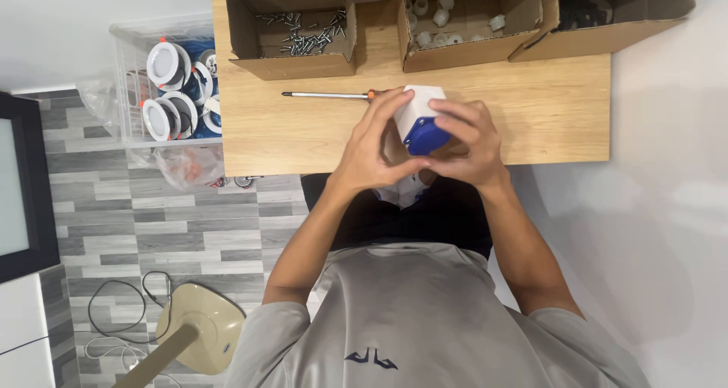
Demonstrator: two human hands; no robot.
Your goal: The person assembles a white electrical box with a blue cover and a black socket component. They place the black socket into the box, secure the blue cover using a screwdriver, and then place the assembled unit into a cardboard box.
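Both my hands hold a white plastic housing with a blue cap [422, 123] above the near edge of the wooden table [531, 107]. My left hand [371, 142] wraps its left side, fingers reaching up over the white top. My right hand [469, 142] grips the right side, fingers curled over the blue part. A screwdriver [326, 95] with a long metal shaft and orange handle lies on the table just behind my left hand's fingertips.
Three open cardboard boxes stand along the table's far edge: one with screws [303, 33], one with white plastic parts [447, 17], one with dark parts [584, 9]. A clear bin of round white fittings [171, 92] stands left of the table. A fan base [201, 327] and cables lie on the floor.
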